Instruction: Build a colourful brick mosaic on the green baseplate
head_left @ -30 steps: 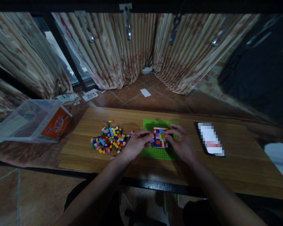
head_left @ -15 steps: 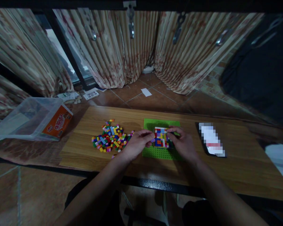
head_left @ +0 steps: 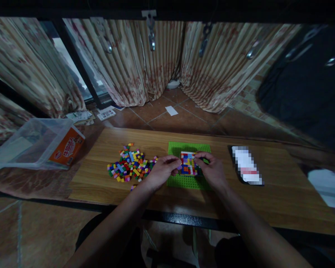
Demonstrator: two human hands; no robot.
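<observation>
- Left hand (head_left: 163,170): grip pinched, thumb and finger together on a small lilac brick (head_left: 179,167), just beside the panel's left edge.
- Right hand (head_left: 212,169): fingertips drawn close together at the panel's right side; whether the grip has a piece, cannot tell.
- Brick panel (head_left: 187,163), multicoloured, rows of small bricks: on the green baseplate, between the two hands; right part hidden by fingers.
- Green baseplate (head_left: 188,182), studded: flat on the counter (head_left: 276,197), wood-grain top.
- Loose bricks (head_left: 131,163), mixed colours: heaped on the counter, left of the baseplate.
- Phone (head_left: 247,165), screen pixelated: lying right of the baseplate.
- Clear plastic bin (head_left: 36,139), orange label: beyond the counter's left end.
</observation>
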